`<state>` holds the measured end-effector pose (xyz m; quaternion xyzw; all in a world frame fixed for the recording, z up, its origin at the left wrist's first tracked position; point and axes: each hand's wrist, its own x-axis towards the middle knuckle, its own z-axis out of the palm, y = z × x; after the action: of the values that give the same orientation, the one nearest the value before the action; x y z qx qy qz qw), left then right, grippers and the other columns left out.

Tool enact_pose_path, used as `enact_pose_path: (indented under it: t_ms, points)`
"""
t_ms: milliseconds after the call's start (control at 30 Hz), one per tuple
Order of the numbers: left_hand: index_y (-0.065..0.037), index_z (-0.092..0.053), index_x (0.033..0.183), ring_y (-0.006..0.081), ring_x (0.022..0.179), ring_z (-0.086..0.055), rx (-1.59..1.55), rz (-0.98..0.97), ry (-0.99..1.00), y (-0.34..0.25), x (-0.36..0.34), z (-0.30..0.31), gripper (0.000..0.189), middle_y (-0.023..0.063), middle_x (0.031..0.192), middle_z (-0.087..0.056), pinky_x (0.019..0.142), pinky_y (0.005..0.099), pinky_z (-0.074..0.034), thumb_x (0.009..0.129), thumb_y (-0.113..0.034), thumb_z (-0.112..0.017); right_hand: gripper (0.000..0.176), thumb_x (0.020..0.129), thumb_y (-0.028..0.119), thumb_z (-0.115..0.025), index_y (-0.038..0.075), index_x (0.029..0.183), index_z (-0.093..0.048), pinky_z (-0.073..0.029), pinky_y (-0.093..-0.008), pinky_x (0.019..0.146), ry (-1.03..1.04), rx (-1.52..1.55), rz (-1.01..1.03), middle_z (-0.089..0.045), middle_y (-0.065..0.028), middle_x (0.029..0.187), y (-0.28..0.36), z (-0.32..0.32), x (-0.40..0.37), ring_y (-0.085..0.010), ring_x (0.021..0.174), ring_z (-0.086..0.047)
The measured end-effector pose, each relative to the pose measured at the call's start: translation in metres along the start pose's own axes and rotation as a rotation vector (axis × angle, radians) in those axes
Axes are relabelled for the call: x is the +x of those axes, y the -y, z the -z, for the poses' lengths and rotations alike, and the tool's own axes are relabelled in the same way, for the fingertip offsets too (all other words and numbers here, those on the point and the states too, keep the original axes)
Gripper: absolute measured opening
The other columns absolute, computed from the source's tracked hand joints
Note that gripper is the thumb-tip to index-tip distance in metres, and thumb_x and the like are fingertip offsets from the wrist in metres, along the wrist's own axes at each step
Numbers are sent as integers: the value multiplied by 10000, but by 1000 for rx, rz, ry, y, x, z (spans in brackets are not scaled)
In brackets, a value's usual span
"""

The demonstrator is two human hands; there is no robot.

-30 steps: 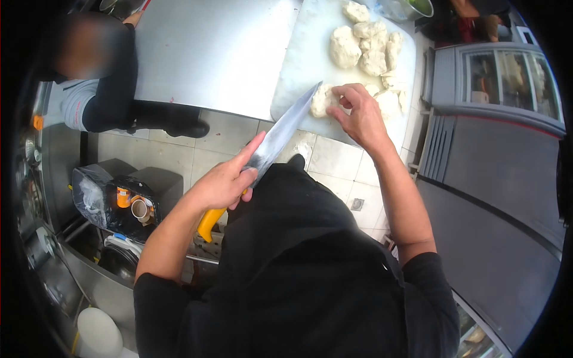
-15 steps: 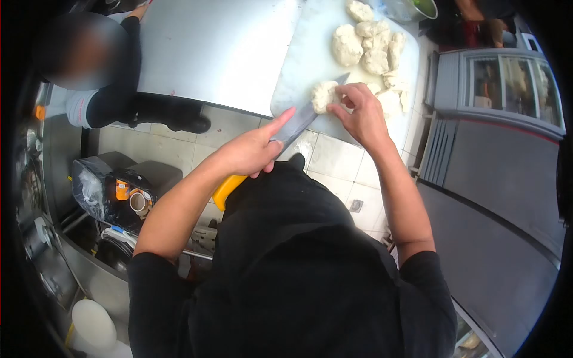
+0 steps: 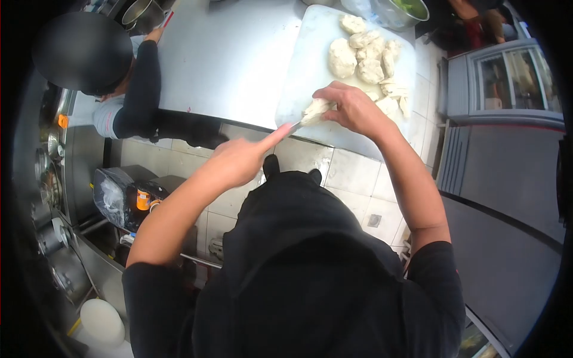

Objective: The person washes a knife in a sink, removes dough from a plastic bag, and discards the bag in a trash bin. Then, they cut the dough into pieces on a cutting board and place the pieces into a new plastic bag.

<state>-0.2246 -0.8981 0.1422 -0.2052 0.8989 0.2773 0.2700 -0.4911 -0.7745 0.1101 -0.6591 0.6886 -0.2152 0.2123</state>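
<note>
My left hand (image 3: 242,160) is closed around a knife (image 3: 295,126), its index finger stretched along the blade. The handle is hidden by the hand, and the blade shows nearly edge-on. A pale, lumpy piece of food (image 3: 316,111), like cooked chicken, is pinched in my right hand (image 3: 357,110). The blade meets this piece at its lower left end, over the near edge of the white cutting board (image 3: 310,53). Several more pale pieces (image 3: 370,70) lie heaped on the board beyond my right hand.
Left of the board extends the steel table (image 3: 227,53), where a person in dark sleeves (image 3: 140,89) rests a hand near a metal pot (image 3: 142,17). A metal bowl of greens (image 3: 401,15) stands behind the board. A lined bin (image 3: 113,200) is at left, a grey refrigerator (image 3: 507,167) at right.
The knife has turned from showing its broad flat side to nearly edge-on. The held piece has tilted and shifted slightly down and left. The other person has leaned in closer to the table.
</note>
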Motion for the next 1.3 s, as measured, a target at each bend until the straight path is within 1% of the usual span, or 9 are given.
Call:
enact_pose_path:
  t_ms: [100,200,333,467,500,600,833,1033,1300]
  points:
    - [-357,-210,1595,420,711,-643,-157,-50,-50,39,-63,-5,733,240,787,-650,720,497,-508,965,-89,-475,417,822,170,-790,62,1208,-675,-518,-414,820,-35,-13,-87,-687,-134,1045,-11,14,5,-319,898,-652]
    - [-343,-212,1596,448,733,-648,-438,274,18,41,-100,3,717,247,779,-660,753,501,-514,973,-103,-474,460,840,213,-789,89,1267,-669,-516,-396,849,180,119,-278,-709,-135,1101,-14,38,8,-290,943,-656]
    - [-346,-176,1601,478,734,-645,-389,267,-79,15,-73,2,738,273,768,-655,758,527,-507,970,-122,-487,471,864,284,-747,94,1287,-668,-520,-392,937,478,50,-199,-692,-197,1193,-16,25,30,-327,1102,-648]
    - [-336,-145,1603,495,710,-628,-180,118,-158,10,-46,-21,768,289,734,-636,727,572,-483,957,-142,-512,681,875,374,-749,43,1425,-521,-487,-420,992,123,-119,-302,-601,-242,1267,-9,-2,8,-381,1126,-623]
    - [-329,-144,1603,497,709,-625,-164,132,-146,5,-45,-21,770,286,724,-634,726,577,-481,955,-142,-514,904,802,467,-806,-13,1465,-422,-496,-443,983,149,-97,-539,-551,-287,1273,13,-1,3,-408,1171,-585]
    - [-321,-115,1607,479,702,-637,-115,137,-122,-1,-43,-30,796,263,711,-643,706,572,-494,947,-130,-516,1058,727,532,-846,-35,1478,-363,-544,-471,899,-200,-163,-426,-529,-297,1256,28,-47,-18,-416,1146,-586]
    - [-318,-96,1613,438,683,-659,-15,145,-118,-1,-36,-35,820,232,715,-657,664,546,-518,941,-102,-515,818,745,300,-825,-46,1402,-483,-482,-418,1009,-295,-121,-277,-541,-218,1350,12,-58,-16,-397,1172,-521]
    - [-323,-134,1607,464,680,-633,-14,113,-164,5,-31,-36,818,244,708,-641,689,566,-487,924,-73,-510,785,788,221,-819,-14,1447,-462,-430,-429,1079,-259,-28,-191,-490,-211,1452,1,-58,-20,-383,1248,-481]
    - [-321,-137,1608,448,701,-633,8,105,-103,-4,-24,-29,840,243,723,-636,691,553,-487,907,-46,-509,742,793,191,-801,-14,1425,-471,-433,-438,1070,-343,-16,-248,-486,-247,1384,5,-64,-34,-403,1240,-470]
